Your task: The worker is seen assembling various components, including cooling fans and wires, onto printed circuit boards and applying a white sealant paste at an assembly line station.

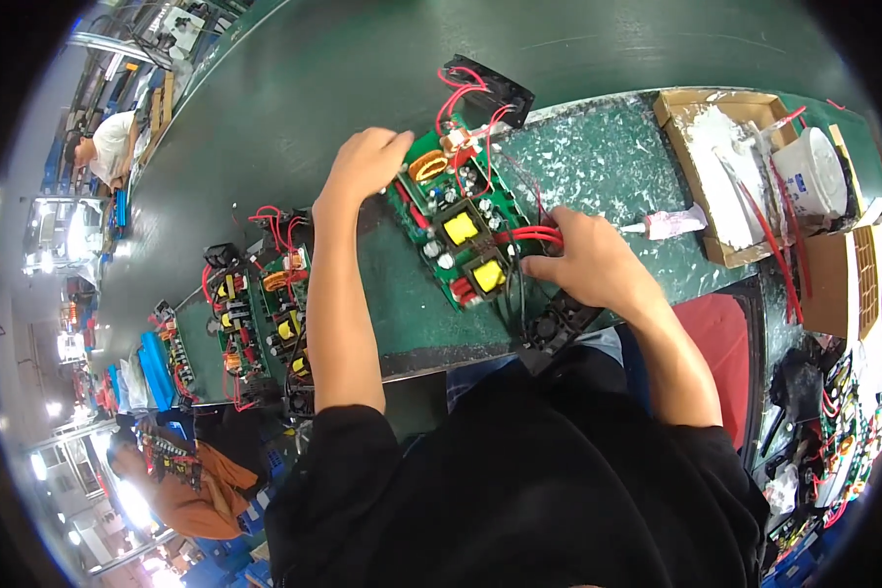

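Note:
A green circuit board [465,211] with two yellow-wound transformers, a copper coil and capacitors lies at a slant on the green bench in front of me. My left hand [367,165] is at its upper left edge, fingers bent over the rim and thumb low against its side. Thick red wires [531,235] leave the board's right side and run into my right hand [598,260], whose thumb and fingers close around them. From the board's far end, thinner red wires lead to a black end panel [495,90]. A black fan [554,325] hangs by the bench's near edge, below my right hand.
More wired boards [235,323] lie along the bench to my left. On the right are a white-tipped tube [671,223], a cardboard tray [720,250] of white paste and a white tub [811,176]. A person in orange [201,495] and another in white [116,142] are farther left.

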Tool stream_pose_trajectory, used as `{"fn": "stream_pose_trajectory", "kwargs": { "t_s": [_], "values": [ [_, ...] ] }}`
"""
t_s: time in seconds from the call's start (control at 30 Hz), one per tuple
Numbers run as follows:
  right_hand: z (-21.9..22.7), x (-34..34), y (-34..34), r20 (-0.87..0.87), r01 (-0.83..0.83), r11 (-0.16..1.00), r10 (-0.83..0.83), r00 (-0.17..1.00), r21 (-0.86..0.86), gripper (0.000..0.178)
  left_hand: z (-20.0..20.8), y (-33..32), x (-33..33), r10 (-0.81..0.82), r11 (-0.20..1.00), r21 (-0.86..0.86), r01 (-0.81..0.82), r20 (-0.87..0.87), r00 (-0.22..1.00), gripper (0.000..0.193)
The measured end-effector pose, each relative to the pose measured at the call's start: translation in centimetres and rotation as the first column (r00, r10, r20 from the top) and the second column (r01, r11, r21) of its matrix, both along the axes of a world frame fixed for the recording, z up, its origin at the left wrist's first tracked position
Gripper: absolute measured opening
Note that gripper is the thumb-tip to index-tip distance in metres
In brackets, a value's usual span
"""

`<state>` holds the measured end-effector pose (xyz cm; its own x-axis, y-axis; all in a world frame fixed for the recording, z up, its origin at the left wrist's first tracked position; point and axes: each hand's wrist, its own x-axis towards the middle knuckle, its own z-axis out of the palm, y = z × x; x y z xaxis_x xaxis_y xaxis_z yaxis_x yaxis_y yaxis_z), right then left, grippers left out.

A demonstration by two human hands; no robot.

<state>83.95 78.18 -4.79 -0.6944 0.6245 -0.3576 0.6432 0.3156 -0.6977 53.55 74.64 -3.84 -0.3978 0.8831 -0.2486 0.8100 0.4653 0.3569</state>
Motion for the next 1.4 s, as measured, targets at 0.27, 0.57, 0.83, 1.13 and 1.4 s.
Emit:
{"fn": "stream_pose_trajectory", "kwargs": {
  "t_s": [0.27, 0.57, 0.83, 1.13, 1.4],
  "values": [
    [0.5, 2.4, 0.2, -0.067, -0.264, 0.956, 0.274, 0.96, 0.129, 0.051, -1.3, -12.5, 5.0, 0.169, 0.986, 0.039, -0.165, -0.205, 0.964, 0.047],
    [-1.7, -1.8, 2.9, -0.228, -0.169, 0.986, 0.16, 0.961, -0.018, 0.032, 0.7, -15.8, 14.6, -0.08, 0.838, 0.545, 0.041, 0.048, 0.996, 0.069],
    [0.0, 5.7, 2.2, -0.206, 0.327, 0.896, -0.273, 0.94, 0.3, 0.044, -5.4, -15.1, 19.3, -0.009, 0.876, 0.442, 0.194, -0.386, 0.922, 0.105],
    [3.5, -4.0, 0.9, -0.364, -0.115, 0.874, 0.312, 0.878, 0.471, 0.015, -5.6, -13.9, 16.7, -0.11, 0.774, 0.557, 0.302, -0.35, 0.93, 0.096],
    [0.5, -12.0, 6.7, 0.04, -0.448, 0.774, 0.517, 0.855, -0.448, 0.027, -7.9, -15.8, 17.0, 0.077, 0.705, 0.666, 0.245, -0.416, 0.906, 0.069]
  ]
}}
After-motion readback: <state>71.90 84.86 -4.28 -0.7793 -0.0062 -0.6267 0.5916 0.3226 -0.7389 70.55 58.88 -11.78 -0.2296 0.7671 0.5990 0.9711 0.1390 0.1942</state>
